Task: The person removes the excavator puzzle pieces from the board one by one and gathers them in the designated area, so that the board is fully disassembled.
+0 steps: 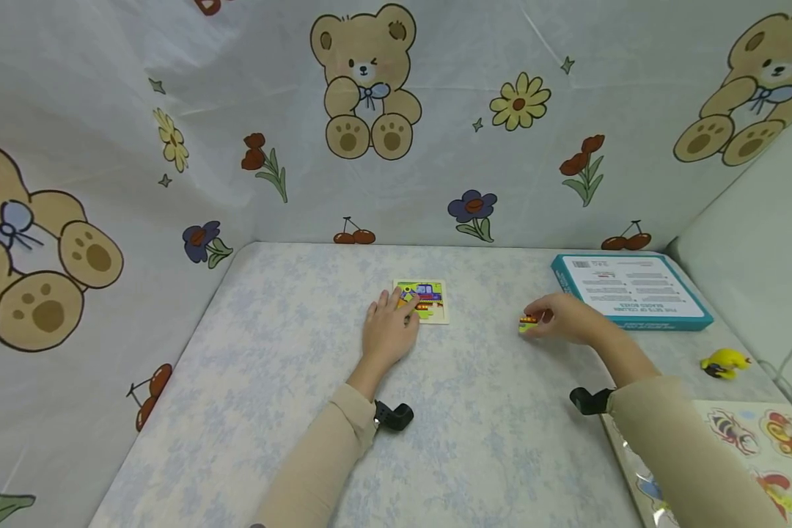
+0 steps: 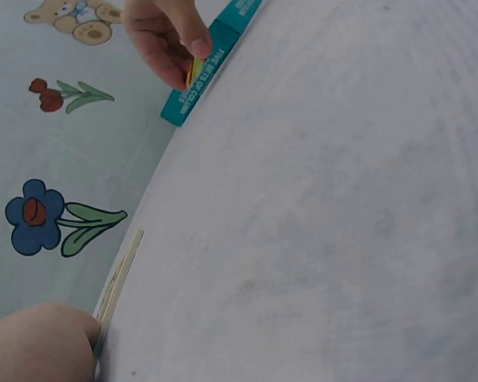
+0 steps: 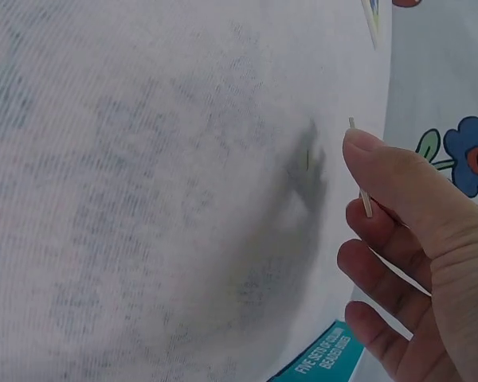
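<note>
A small square picture puzzle (image 1: 433, 312) with a blue vehicle on it lies toward the back of the table. My left hand (image 1: 389, 330) rests on its left side, fingers stretched out over the picture and hiding part of it. In the left wrist view that hand (image 2: 40, 344) shows at the lower left, beside the puzzle's thin edge (image 2: 121, 274). Off to the right, my right hand (image 1: 561, 317) pinches a small flat puzzle piece (image 1: 526, 323), coloured yellow-green and red, between thumb and fingers. Seen edge-on in the right wrist view, the piece (image 3: 368, 208) is held above the table.
Behind my right hand lies a teal and white box (image 1: 633, 290). Near the right edge sits a yellow toy figure (image 1: 724, 363). A board with insect pictures (image 1: 759, 455) lies at the front right, partly under my right sleeve. A bear-patterned cloth (image 1: 422, 198) hangs behind the table.
</note>
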The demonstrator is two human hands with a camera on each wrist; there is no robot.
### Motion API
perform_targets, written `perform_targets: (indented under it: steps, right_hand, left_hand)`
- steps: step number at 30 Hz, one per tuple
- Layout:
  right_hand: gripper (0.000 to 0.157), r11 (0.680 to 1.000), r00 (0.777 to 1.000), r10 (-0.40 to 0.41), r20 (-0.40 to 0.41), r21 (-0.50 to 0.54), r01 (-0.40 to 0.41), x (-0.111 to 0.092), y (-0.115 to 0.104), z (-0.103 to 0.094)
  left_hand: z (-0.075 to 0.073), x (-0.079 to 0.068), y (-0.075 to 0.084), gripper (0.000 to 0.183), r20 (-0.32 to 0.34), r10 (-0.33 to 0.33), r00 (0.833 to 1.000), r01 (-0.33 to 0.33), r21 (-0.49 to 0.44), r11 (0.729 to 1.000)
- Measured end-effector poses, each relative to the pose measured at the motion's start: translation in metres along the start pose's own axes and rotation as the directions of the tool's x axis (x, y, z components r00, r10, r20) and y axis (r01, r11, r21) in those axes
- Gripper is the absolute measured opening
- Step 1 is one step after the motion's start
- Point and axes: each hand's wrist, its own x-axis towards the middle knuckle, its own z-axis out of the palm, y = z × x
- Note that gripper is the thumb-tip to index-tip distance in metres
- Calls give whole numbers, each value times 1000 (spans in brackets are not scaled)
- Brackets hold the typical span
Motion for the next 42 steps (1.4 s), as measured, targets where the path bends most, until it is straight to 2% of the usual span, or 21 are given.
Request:
perform_targets:
  steps: [7,14,24,29,35,42]
  right_hand:
    - [48,999,999,32,39,-19,-32,-7,11,0]
    - [46,1000,998,5,58,-31,-4,-13,11,-1]
    - [45,996,997,-61,42,-66,63,-11,19,4]
    - [49,996,997,-54,48,-68,57,-10,18,3]
    - [59,997,1000,-3,14,-76,4,-3,10,0]
    - [48,996,999,-30,-30,-81,27,16,-16,3]
  left_hand:
    - [0,0,1,47,4,3,1000,-3,9,1000]
    - [0,0,-1,47,0,3,1000,-3,7,1000]
    - [0,-1,1,49,-10,10,1000,-10,10,1000]
    - [-1,-1,1,49,-12,7,1000,-7,11,1000]
    - [-1,-1,0,49,-13,11,1000,-10,17,1000]
    - [0,0,0,49,-14,14,1000,-14,21,1000]
